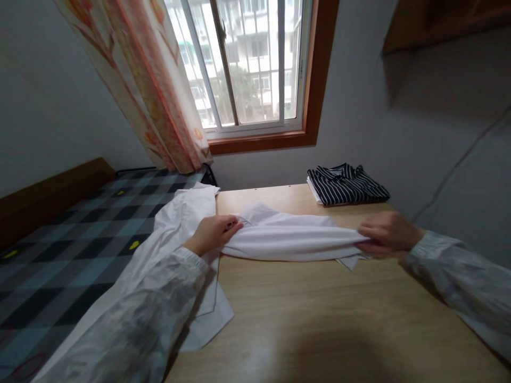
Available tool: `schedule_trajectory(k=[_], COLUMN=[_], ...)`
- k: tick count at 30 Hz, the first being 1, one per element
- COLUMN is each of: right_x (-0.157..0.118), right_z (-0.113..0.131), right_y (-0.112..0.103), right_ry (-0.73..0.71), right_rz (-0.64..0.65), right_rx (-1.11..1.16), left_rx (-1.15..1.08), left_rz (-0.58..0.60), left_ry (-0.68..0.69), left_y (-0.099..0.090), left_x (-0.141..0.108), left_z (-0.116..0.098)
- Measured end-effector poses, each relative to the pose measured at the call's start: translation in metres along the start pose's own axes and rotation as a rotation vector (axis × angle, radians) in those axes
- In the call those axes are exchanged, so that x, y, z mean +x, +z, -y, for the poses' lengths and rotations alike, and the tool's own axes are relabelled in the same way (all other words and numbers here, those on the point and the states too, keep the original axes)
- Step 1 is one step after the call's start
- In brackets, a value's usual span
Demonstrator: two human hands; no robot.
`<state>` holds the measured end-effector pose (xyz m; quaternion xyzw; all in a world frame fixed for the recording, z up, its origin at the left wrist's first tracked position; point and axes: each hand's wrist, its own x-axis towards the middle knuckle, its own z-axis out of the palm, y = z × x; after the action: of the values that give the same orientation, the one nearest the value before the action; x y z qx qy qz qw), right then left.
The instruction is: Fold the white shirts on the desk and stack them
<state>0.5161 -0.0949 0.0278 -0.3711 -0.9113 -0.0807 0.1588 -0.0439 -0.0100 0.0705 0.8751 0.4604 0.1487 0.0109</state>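
A white garment (287,242), which looks like a shirt, lies partly on the wooden table and partly over its left side. My left hand (215,232) is closed on the cloth near the table's left edge. On the right, my right hand (387,232) pinches the far end of a long white strip that looks like a sleeve. Between the hands the strip is stretched flat, with soft lengthwise folds. The rest of the white cloth hangs leftward, and part of it is hidden behind my left forearm.
A folded black-and-white striped garment (347,185) lies on white cloth at the table's back right corner. To the left of the table (303,303) is a bed with a checked cover (80,255). A curtain (147,80) hangs by the window, and a wooden shelf (443,26) juts out upper right.
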Motion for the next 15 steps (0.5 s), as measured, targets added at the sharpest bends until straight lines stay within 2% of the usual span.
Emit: schedule_trajectory(k=[2,3,4,6,8,10,12,15], right_x=[-0.011,-0.011,-0.007,0.013,0.047,0.090,0.135,0.191], right_z=[-0.006,-0.008,-0.007,0.003,0.025,0.056,0.087,0.121], right_y=[-0.004,-0.009,-0.013,-0.024,-0.031,-0.029,-0.017,0.016], right_ry=[-0.009,-0.006,-0.003,0.017,0.111,0.203,0.236,0.343], right_rz=[0.122,0.136,0.112,-0.020,-0.191,-0.245,-0.179,-0.047], right_rx=[0.019,0.033,0.042,0.035,0.019,0.044,0.107,0.158], left_rx=[-0.005,-0.007,-0.008,-0.005,0.007,0.004,-0.029,-0.145], left_rz=[0.023,0.038,0.052,0.056,0.020,-0.036,-0.097,-0.184], left_ry=[0.003,0.008,0.013,0.008,-0.031,-0.083,-0.114,-0.139], left_y=[0.004,0.006,0.007,0.011,0.016,0.025,0.037,0.056], left_x=[0.001,0.004,0.007,0.016,0.024,0.030,0.032,0.028], left_z=[-0.005,-0.009,-0.016,-0.030,-0.044,-0.055,-0.062,-0.066])
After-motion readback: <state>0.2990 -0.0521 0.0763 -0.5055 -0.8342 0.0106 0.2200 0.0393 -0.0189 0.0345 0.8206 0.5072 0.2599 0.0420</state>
